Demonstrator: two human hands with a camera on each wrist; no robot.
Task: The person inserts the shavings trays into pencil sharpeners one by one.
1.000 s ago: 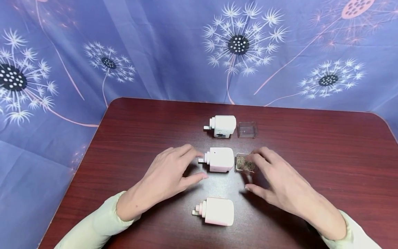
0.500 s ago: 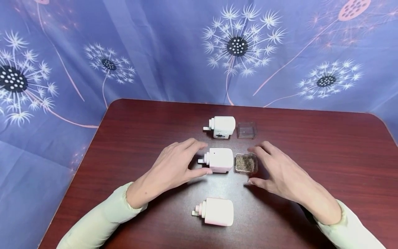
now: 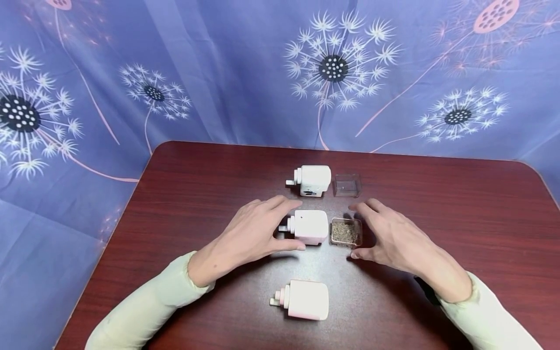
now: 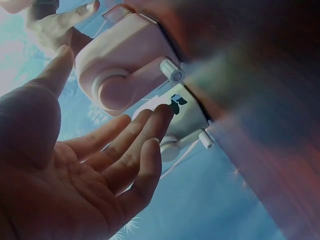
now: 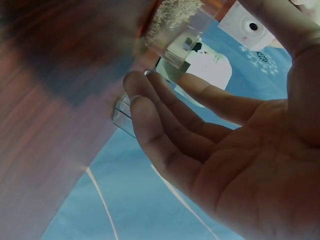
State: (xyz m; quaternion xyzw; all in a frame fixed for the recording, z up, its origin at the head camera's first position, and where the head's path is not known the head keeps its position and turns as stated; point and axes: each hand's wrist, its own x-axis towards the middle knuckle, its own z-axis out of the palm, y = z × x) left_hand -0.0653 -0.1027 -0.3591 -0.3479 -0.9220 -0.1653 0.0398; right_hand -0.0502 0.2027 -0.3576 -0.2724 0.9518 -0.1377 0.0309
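Note:
In the head view, a pale pink hand-crank pencil sharpener (image 3: 310,225) stands mid-table, its crank toward my left hand (image 3: 251,231). That hand's thumb and fingers spread along both sides of the crank end; I cannot tell whether they touch it. Right of the sharpener lies a clear shavings drawer (image 3: 345,232) filled with brownish shavings. My right hand (image 3: 395,238) arches around its right side, thumb in front, fingers behind, holding nothing. In the left wrist view, the sharpener's crank (image 4: 150,77) shows near the fingers. The right wrist view shows the shavings (image 5: 177,14) beyond relaxed fingers.
Behind stands a white pencil sharpener (image 3: 315,180) with a dark print, beside a clear drawer (image 3: 347,185) without visible shavings. Another pale pink sharpener (image 3: 308,300) stands nearer the front. A blue dandelion-print cloth (image 3: 245,73) hangs behind the dark red table (image 3: 437,194).
My left hand has moved rightward, its fingers coming around the middle sharpener's crank end. My right fingers have drawn back from above the shavings to the drawer's right side.

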